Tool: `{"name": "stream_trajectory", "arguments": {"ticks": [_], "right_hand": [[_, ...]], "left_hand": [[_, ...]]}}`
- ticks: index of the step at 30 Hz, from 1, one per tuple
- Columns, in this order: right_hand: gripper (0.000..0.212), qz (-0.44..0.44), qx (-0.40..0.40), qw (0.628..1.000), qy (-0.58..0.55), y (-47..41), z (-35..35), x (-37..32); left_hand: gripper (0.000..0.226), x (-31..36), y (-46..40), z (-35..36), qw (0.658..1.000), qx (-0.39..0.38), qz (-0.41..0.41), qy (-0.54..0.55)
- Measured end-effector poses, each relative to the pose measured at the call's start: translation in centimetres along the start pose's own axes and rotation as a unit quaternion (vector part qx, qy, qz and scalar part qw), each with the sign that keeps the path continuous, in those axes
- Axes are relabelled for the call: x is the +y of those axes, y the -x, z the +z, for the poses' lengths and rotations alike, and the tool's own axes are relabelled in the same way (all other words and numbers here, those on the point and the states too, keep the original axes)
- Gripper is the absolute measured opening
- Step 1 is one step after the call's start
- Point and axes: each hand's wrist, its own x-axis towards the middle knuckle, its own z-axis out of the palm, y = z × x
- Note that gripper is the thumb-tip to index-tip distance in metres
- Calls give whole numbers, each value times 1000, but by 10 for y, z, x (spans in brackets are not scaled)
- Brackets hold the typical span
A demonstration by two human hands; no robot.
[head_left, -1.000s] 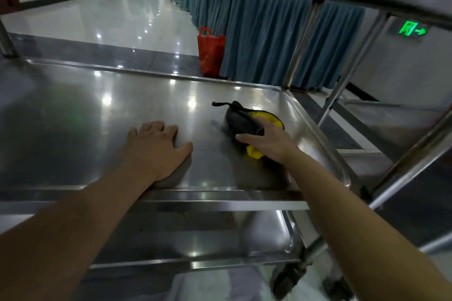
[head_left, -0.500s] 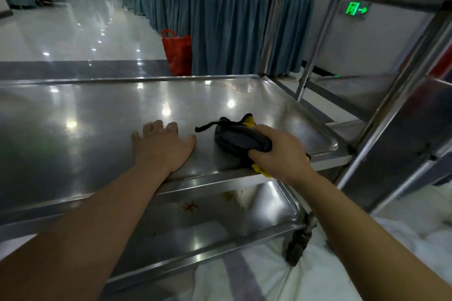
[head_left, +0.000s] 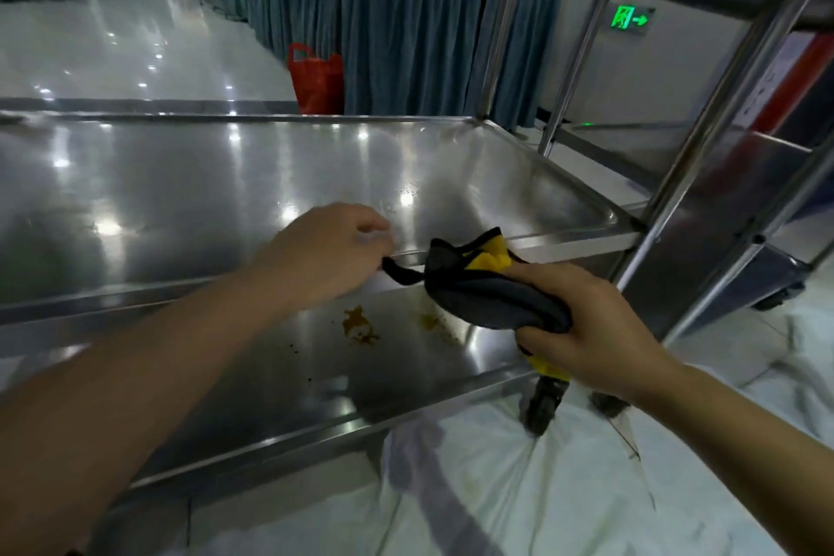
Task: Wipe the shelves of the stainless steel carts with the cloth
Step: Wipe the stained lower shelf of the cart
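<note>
Head camera looks down across a stainless steel cart [head_left: 704, 135]. At 4 o'clock from the picture's centre the right hand [head_left: 591, 330] grips a bunched grey and yellow cloth [head_left: 487, 289], fingers curled tight round it, and holds it in the air above the near right part of the lower shelf [head_left: 370, 379], off the metal. A thin dark loop of the cloth trails toward 9 o'clock and ends just beside the left hand [head_left: 325, 253]. That hand hangs over the front rim of the middle shelf [head_left: 225, 181], its fingers loosely curled; whether they pinch the loop cannot be told. Orange-brown food smears [head_left: 359, 325] lie on the lower shelf, at 7 o'clock from the cloth. A white sheet [head_left: 564, 479] covers the floor at 5 o'clock. Beyond the cart at 12 o'clock stand a red bag [head_left: 318, 79] and blue-grey curtains [head_left: 406, 41]; a green exit sign [head_left: 631, 19] glows at 2 o'clock.
</note>
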Motion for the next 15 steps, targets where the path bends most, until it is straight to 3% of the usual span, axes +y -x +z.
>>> {"name": "stream_trajectory", "arguments": {"ticks": [4,7,9,12,15], "right_hand": [[55,-16,-66,997,48,22,20,0],[56,-17,-118,989,82,31,49,4],[56,-2,-147,986,83,33,71,6],[50,16,-165,983,78,30,100,3],[37,25,-181,980,74,22,121,-4]], "left_hand": [[17,-16,69,-2,994,71,82,0],[24,-42,105,-1,963,171,184,-95],[24,-66,123,5,934,193,236,-189],[27,-102,143,21,911,136,276,-276],[37,-135,155,32,928,61,225,-292]]}}
